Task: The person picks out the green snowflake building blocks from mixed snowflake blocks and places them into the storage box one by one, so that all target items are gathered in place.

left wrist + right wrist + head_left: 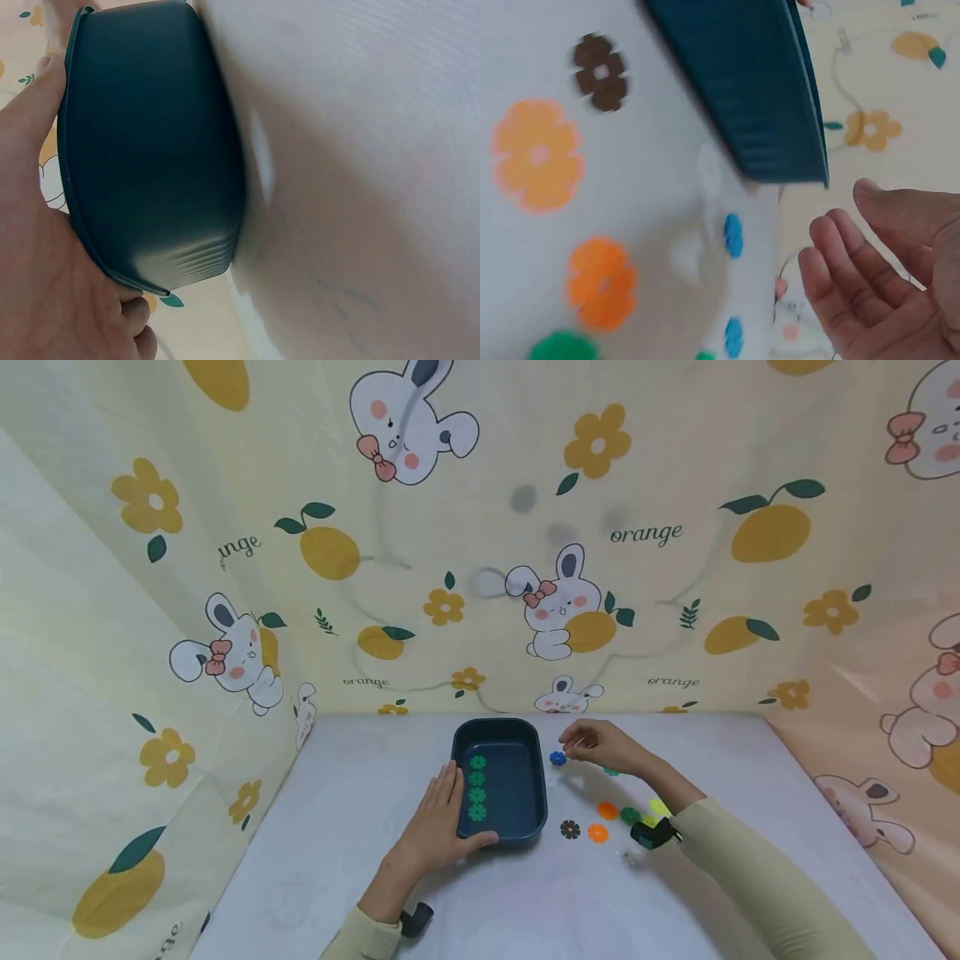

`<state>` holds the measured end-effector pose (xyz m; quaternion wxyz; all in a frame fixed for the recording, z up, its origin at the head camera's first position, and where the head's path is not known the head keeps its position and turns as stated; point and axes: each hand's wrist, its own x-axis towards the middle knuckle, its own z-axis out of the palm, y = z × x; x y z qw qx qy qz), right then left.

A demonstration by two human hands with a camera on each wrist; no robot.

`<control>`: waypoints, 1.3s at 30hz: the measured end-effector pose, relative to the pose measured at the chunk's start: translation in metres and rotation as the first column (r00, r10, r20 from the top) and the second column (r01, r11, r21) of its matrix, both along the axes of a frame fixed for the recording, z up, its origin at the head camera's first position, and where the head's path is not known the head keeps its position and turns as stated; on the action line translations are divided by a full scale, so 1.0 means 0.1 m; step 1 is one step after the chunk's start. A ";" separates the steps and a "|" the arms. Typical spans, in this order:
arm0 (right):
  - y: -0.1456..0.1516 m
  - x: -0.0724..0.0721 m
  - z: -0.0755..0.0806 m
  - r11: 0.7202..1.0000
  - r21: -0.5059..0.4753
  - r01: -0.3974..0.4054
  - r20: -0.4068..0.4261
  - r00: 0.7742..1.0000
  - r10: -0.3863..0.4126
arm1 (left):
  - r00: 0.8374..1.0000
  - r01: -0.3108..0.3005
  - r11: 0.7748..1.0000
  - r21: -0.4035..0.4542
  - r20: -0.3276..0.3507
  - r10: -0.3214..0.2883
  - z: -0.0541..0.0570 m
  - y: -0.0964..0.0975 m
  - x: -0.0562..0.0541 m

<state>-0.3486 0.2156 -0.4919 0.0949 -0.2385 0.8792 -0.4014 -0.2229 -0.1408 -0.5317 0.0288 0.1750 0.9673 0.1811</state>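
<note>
A dark teal plastic bin [542,785] stands on the table, with several green flower-shaped discs [477,795] lined up along its left inside. My left hand [438,814] rests on its near left corner, fingers straight along the left rim and thumb at the front rim. In the left wrist view, that hand [56,277] lies against the bin's edge. Right of the bin, my right hand [603,747] hovers beside a blue flower-shaped disc [557,758]. Its fingers bend loosely with nothing between them in the right wrist view. Two blue discs [733,235] show there.
Orange discs [597,833], a brown disc [570,829], a dark green disc [630,816] and yellow discs [658,807] lie right of the bin. A clear disc [628,857] sits nearer the front. Patterned cloth [450,643] rises behind the white table [337,827].
</note>
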 end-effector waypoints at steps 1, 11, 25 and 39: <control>0.07 0.03 -0.02 1.000 0.014 0.014 -0.002 1.000 -0.013 | 1.000 -0.001 1.000 0.000 0.002 0.001 0.00 0.00 0.00; 0.56 0.45 -0.19 0.992 0.087 0.087 -0.012 0.996 -0.086 | 1.000 -0.003 1.000 -0.005 -0.010 0.003 0.00 -0.01 0.00; 0.85 0.80 -0.44 0.959 0.223 0.173 0.083 0.977 -0.196 | 1.000 0.007 1.000 -0.008 -0.015 -0.008 -0.02 0.00 0.00; 0.80 0.87 -0.42 0.945 0.234 0.227 0.072 0.966 -0.250 | 1.000 0.002 1.000 0.000 -0.014 -0.002 -0.02 0.01 0.00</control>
